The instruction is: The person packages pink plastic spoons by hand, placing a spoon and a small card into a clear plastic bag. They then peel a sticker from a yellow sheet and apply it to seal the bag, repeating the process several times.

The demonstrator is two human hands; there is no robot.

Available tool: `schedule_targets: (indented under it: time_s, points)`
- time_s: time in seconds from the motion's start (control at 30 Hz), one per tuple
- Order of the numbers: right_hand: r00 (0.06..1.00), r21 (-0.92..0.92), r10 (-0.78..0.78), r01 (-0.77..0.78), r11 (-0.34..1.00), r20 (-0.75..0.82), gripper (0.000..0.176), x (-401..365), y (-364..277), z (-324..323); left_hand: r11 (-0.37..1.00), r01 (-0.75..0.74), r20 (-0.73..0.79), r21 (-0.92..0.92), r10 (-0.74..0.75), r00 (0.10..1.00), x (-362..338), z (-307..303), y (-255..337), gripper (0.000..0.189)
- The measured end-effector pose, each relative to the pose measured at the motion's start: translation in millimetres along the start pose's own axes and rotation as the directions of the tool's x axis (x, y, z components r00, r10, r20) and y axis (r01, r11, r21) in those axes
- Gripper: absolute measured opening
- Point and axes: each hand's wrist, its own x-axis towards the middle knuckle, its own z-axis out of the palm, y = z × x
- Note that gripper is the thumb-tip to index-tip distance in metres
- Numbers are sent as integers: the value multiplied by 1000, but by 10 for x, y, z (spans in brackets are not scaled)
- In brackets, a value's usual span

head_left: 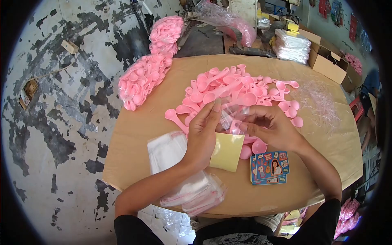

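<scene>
My left hand (205, 132) is closed on the left edge of a small clear plastic bag (228, 117), thumb and fingers pinching it. My right hand (271, 125) pinches the bag's upper right side. A yellow card (225, 154) shows at the lower part of the bag, and something pink shows through the plastic above it. Just beyond both hands lies a heap of pink measuring spoons (228, 83). Flat clear bags (165, 151) lie under and beside my left forearm. A small stack of printed picture cards (270, 168) sits below my right hand.
Filled bags of pink spoons (143, 79) stand at the table's left back edge. Loose plastic strips (320, 104) lie at the right. Behind the table are an open cardboard box (326, 61) and stacked plastic packs (292, 45). Another person's arm shows at the far right.
</scene>
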Motion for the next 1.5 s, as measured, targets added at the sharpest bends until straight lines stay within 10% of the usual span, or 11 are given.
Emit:
schedule_targets:
  time_s: [0.27,0.43,0.97,1.37,1.5]
  points:
    - [988,36,-29,35,999,-153,22,27,75,-32,993,121,147,-16,-117,982,74,-11,157,37]
    - [977,39,-130,138,990,-171,23,42,176,-138,953,35,253,302,-115,961,115,-82,150,32]
    - [881,-290,-449,473,832,148,29,34,114,-427,879,-197,534,433,-74,842,213,-246,188,25]
    - [808,-466,-516,587,662,286,30,7,-97,-462,965,78,485,251,-195,853,180,-252,201,6]
    - [823,-575,-511,549,606,248,36,-7,-96,-515,887,-144,512,439,-115,852,147,-192,176,18]
